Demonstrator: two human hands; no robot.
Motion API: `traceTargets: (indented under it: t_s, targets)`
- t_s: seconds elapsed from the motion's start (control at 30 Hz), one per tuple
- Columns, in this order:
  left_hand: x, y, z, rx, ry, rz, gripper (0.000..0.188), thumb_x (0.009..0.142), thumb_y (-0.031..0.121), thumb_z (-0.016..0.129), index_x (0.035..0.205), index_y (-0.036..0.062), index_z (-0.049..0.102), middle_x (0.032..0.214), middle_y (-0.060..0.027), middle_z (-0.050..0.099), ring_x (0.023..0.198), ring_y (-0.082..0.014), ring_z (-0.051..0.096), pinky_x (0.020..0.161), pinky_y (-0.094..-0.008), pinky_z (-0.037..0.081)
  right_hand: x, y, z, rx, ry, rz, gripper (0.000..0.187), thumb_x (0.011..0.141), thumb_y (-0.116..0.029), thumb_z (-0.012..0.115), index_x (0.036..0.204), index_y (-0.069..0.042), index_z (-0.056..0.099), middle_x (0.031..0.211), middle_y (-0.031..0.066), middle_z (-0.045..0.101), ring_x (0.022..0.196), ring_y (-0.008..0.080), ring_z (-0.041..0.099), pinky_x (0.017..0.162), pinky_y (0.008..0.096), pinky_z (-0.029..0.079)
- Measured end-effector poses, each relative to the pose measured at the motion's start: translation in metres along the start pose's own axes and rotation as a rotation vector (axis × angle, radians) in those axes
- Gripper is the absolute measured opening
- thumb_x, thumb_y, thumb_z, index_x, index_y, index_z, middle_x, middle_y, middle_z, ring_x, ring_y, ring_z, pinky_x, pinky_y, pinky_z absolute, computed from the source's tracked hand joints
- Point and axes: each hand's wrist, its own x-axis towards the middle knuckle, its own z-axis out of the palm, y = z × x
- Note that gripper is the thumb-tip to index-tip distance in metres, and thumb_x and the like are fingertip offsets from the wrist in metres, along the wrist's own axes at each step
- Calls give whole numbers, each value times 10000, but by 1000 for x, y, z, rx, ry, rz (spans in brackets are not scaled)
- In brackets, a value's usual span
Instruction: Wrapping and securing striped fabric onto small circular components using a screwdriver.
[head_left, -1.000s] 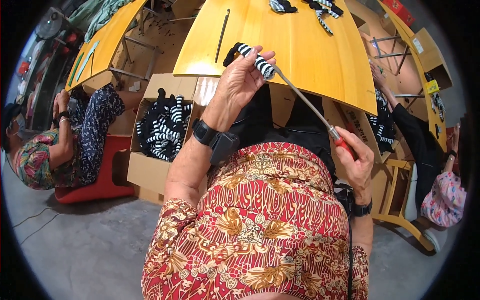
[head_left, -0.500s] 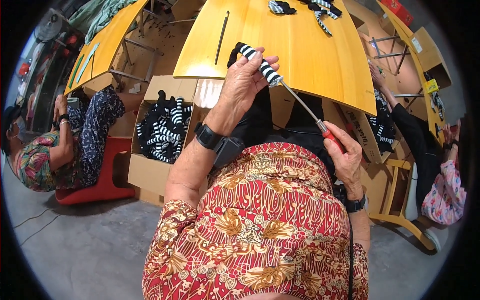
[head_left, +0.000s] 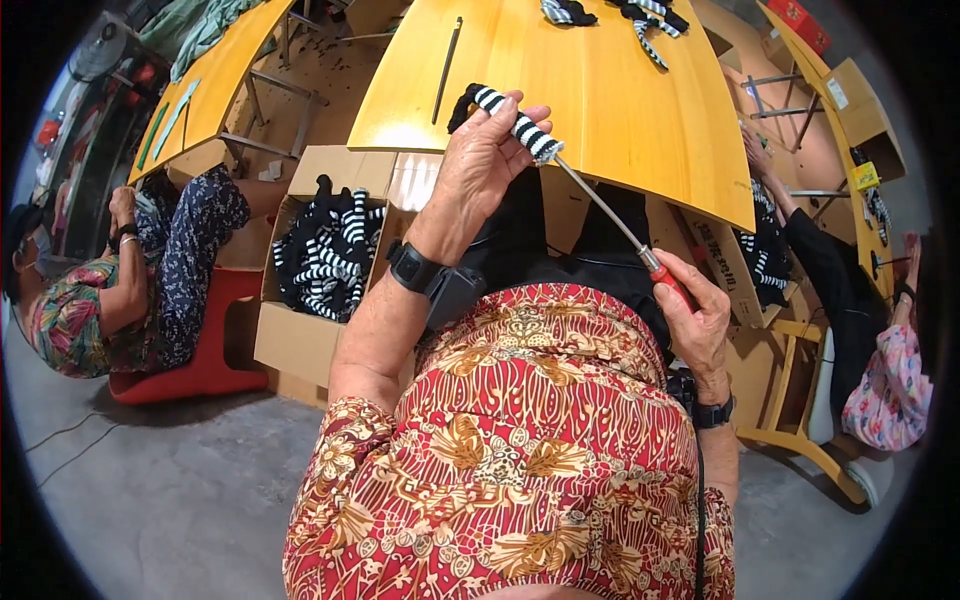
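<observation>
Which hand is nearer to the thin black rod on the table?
Left. The left hand is just below and right of the rod; the right hand, gripping a red handle, is farther off to its lower right.

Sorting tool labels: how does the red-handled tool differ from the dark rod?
Pose: the red-handled tool is held in the right hand, slanting to the striped knit piece; the dark rod lies on the yellow table.
Look: the red-handled tool has a silvery shaft and red grip; the dark rod is mostly black, with no red grip visible.
Shared: both are long and slim.
</observation>
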Motion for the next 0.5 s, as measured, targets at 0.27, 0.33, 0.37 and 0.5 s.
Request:
traceTargets:
  t_s: [0.27, 0.33, 0.37, 0.5]
  targets:
    - [-10, -20, 22, 141, -49, 14, 436, 922, 195, 625, 1291, 34, 456, 1106, -119, 647, 991, -179, 642, 871, -324, 530, 14, -7, 14, 2, 44, -24, 416, 873, -70, 608, 1286, -59, 564, 1028, 102, 671, 907, 144, 622, 816, 266, 483]
    - [-13, -24, 27, 191, -62, 25, 445, 917, 186, 634, 1293, 28, 457, 1110, -119, 644, 967, -165, 641, 859, -319, 529, 18, -10, 19, 72, 63, 54, 466, 870, -47, 601, 1330, -73, 530, 1003, 91, 670, 862, 127, 614, 783, 258, 490]
    - [-15, -26, 29, 211, -64, 29, 469, 908, 180, 647, 1303, 22, 450, 1086, -117, 658, 924, -138, 640, 782, -266, 523, 21, -12, 20, 73, 63, 53, 466, 870, -47, 601, 1330, -73, 530, 1003, 91, 670, 862, 127, 614, 783, 258, 490]
    - [-23, -27, 35, 272, -144, 11, 496, 888, 179, 676, 1302, 6, 464, 1018, -98, 691, 855, -88, 635, 657, -184, 468, 34, -26, 16, 82, -21, 154, 501, 875, -36, 583, 1365, -90, 497, 951, 71, 659, 780, 101, 591, 726, 246, 495]
